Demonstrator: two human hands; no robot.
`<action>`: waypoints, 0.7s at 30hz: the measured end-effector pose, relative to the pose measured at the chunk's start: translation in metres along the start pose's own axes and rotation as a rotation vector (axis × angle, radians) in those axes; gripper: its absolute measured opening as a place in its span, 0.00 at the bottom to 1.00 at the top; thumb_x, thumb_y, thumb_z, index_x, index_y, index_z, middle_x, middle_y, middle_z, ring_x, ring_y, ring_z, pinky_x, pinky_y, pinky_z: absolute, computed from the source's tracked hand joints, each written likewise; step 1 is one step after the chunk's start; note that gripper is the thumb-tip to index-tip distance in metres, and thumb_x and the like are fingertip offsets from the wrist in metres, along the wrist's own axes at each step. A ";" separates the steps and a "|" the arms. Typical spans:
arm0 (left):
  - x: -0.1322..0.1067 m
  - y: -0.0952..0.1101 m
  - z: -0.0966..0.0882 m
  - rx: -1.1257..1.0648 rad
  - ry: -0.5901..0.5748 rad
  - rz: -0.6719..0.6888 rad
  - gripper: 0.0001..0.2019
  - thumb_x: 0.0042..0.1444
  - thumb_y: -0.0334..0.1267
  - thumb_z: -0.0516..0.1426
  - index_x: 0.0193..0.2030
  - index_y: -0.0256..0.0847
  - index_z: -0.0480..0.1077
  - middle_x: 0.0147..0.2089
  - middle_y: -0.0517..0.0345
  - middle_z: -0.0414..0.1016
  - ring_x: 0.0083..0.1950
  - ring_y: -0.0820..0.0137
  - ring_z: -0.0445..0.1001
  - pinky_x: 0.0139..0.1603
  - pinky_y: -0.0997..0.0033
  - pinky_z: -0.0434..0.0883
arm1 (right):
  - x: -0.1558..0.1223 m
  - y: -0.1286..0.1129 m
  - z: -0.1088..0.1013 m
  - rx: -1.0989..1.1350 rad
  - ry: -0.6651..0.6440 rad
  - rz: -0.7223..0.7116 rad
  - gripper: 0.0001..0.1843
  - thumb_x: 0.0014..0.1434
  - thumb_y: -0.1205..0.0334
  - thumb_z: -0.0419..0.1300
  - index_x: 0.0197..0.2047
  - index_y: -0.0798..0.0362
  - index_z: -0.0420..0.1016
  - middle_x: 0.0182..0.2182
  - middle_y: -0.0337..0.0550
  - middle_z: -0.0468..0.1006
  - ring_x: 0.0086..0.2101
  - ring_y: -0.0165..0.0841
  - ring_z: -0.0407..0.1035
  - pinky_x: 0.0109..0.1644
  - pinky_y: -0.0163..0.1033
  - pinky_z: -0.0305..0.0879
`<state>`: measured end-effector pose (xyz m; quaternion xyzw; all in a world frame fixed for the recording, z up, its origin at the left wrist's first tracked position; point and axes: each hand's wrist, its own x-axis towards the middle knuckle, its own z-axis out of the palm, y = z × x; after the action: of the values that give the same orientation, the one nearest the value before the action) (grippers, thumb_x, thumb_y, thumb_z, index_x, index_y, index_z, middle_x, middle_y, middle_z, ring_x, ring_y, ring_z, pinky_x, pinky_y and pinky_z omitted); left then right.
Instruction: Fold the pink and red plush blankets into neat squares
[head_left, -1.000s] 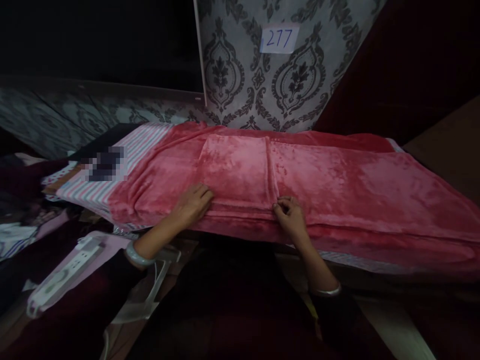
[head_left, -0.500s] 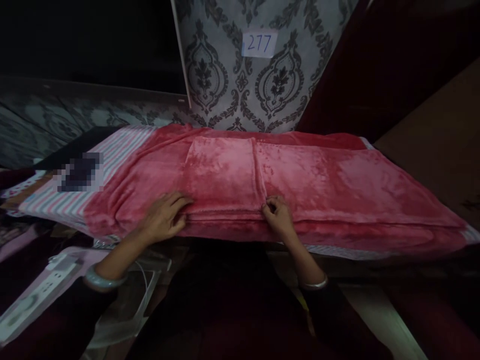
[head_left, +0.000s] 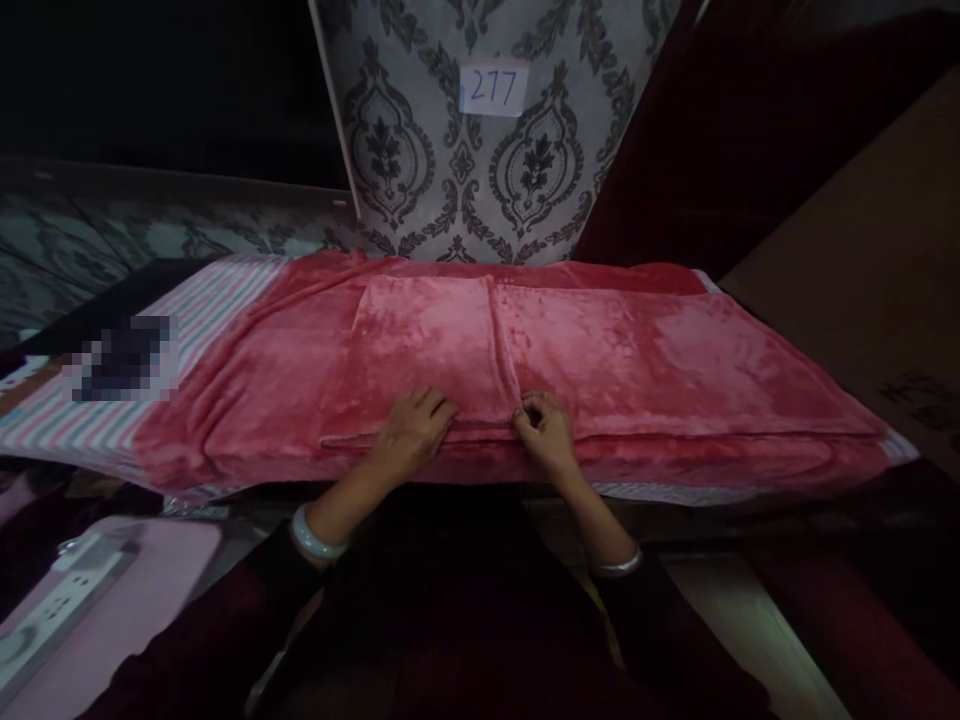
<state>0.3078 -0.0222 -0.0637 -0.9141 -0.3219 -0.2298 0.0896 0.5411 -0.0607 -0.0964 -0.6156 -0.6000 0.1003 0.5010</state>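
Note:
A pink-red plush blanket lies folded in layers along the table, with a raised fold edge running front to back near its middle. At the front end of that fold, my right hand pinches the blanket between thumb and fingertips. Just left of it, my left hand is closed over the front edge of the folded layers, its thumb hidden below the fingers. Both hands stay low, touching the fabric. Bracelets circle both wrists.
Under the blanket is a striped cloth, bearing a blurred dark item on the left. A white power strip sits lower left. Behind are a dark screen, patterned wallpaper and a paper reading 277. Brown cardboard stands right.
My left hand has slid right along the blanket's front edge, closer to my right hand, and its fingers have drawn together. My right hand keeps its pinch. The view has shifted slightly right.

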 end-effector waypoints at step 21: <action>0.011 0.068 0.026 0.010 -0.159 -0.081 0.30 0.65 0.41 0.54 0.73 0.35 0.59 0.75 0.40 0.57 0.76 0.50 0.55 0.74 0.39 0.55 | -0.001 0.005 0.003 -0.016 0.018 -0.013 0.07 0.52 0.64 0.57 0.25 0.46 0.65 0.33 0.45 0.73 0.38 0.40 0.68 0.45 0.46 0.70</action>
<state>0.3675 -0.0613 -0.0826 -0.9152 -0.3657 -0.1585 0.0591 0.5419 -0.0584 -0.1021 -0.6165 -0.6001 0.0870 0.5021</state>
